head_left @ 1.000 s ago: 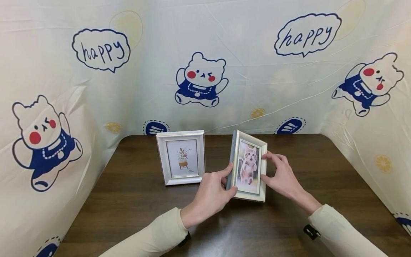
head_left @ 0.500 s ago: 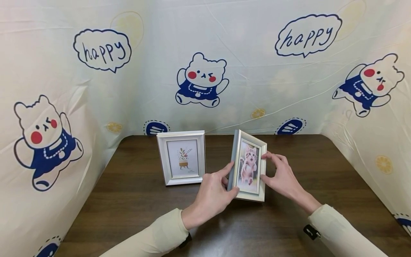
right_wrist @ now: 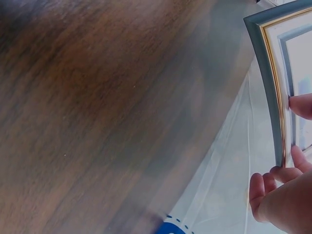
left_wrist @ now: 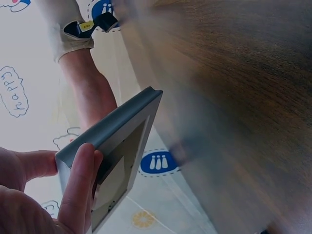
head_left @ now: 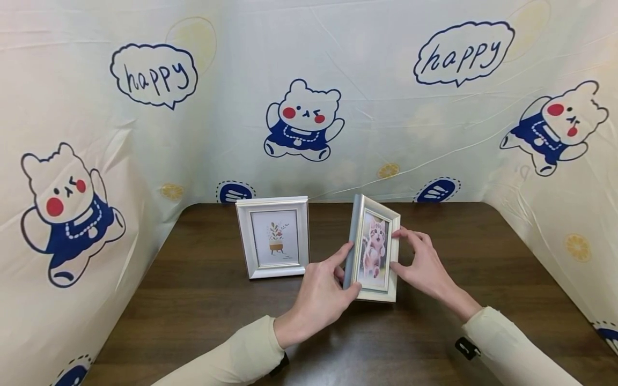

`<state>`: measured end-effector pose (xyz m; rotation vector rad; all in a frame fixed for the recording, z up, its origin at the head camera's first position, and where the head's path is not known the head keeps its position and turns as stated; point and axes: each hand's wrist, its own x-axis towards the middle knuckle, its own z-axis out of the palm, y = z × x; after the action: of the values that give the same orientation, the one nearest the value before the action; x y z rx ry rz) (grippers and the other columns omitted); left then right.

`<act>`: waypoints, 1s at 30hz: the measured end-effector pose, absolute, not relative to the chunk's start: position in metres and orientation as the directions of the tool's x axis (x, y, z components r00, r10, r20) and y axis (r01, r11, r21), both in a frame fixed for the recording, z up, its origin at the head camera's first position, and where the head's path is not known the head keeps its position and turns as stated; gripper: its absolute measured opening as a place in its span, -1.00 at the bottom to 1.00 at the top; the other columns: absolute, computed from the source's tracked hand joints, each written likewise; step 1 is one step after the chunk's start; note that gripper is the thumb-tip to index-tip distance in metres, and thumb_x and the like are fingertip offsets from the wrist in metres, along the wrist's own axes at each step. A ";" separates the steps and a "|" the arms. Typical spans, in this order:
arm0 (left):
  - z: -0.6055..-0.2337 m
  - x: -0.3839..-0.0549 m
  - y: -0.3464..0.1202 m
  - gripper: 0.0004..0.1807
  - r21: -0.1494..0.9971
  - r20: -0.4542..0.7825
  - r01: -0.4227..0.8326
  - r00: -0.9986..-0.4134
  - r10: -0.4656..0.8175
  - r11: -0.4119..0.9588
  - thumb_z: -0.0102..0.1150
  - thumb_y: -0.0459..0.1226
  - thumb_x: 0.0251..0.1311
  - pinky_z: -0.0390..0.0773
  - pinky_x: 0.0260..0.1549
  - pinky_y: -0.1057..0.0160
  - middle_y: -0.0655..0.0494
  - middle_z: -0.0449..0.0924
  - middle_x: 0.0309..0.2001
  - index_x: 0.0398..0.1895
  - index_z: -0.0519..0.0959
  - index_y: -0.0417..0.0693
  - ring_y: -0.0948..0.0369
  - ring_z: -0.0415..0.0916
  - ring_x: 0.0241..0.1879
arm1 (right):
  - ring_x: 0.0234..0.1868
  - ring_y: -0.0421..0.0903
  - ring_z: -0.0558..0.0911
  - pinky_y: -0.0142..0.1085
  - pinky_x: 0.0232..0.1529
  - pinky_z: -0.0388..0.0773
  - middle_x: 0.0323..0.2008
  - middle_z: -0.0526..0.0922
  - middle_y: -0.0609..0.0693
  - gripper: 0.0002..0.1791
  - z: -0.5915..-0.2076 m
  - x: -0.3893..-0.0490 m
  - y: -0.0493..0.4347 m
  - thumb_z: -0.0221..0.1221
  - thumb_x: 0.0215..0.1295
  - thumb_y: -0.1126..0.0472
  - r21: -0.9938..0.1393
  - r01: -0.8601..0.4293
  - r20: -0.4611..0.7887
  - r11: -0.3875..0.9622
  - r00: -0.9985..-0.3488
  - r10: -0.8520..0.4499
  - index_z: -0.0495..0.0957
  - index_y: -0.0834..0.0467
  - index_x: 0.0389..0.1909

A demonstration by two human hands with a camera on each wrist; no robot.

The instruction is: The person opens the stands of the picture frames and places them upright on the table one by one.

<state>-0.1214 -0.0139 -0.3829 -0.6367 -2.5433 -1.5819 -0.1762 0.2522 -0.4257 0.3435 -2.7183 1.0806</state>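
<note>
A white photo frame with grey sides holds a kitten picture and stands angled to the right in the head view. My left hand grips its left edge, thumb on the front and fingers round the side. At the right edge, my right hand has thumb and index fingertips on the border. The left wrist view shows the frame's back, with left-hand fingers along its grey side. To the left stands a second white photo frame with a potted-plant picture, touched by neither hand.
Both frames are over a dark brown wooden table. A pale cloth printed with bears, lemon slices and "happy" bubbles hangs behind the table and along both sides.
The kitten frame has turned slightly, its left edge shifting a little right and its right edge slightly left. Both hands have stayed on it; the plant frame has not moved.
</note>
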 end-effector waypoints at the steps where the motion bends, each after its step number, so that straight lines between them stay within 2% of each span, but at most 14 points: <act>1: -0.383 -0.121 -0.014 -0.18 0.839 0.283 0.387 -0.910 0.302 0.381 0.48 -0.43 0.12 0.50 -0.69 0.37 0.27 0.63 -0.52 0.51 0.42 -0.19 0.43 0.47 -0.68 | 0.40 0.25 0.24 0.29 0.18 0.37 0.35 0.43 0.28 -0.37 -0.426 -0.176 0.252 0.44 0.16 0.30 -0.649 -0.284 0.264 0.706 -0.954 -0.142 0.48 0.14 0.27; 17: -0.387 -0.118 -0.012 -0.18 0.817 0.348 0.430 -0.899 0.266 0.385 0.50 -0.45 0.05 0.52 -0.61 0.37 0.31 0.56 -0.57 0.48 0.49 -0.10 0.43 0.47 -0.66 | 0.37 0.24 0.28 0.20 0.18 0.41 0.31 0.43 0.27 -0.36 -0.428 -0.178 0.250 0.44 0.15 0.30 -0.646 -0.302 0.294 0.701 -0.946 -0.137 0.48 0.13 0.28; 30: -0.391 -0.115 -0.011 -0.17 0.813 0.367 0.443 -0.894 0.258 0.379 0.50 -0.47 0.06 0.51 -0.61 0.37 0.28 0.49 -0.57 0.48 0.49 -0.06 0.44 0.44 -0.63 | 0.39 0.28 0.27 0.24 0.16 0.41 0.38 0.38 0.32 -0.36 -0.427 -0.177 0.248 0.45 0.15 0.33 -0.631 -0.312 0.291 0.710 -0.944 -0.156 0.49 0.15 0.27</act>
<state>-0.1153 -0.0112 -0.3910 -0.6318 -2.4549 -1.5329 -0.1769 0.2477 -0.4266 0.3752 -2.7012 1.0546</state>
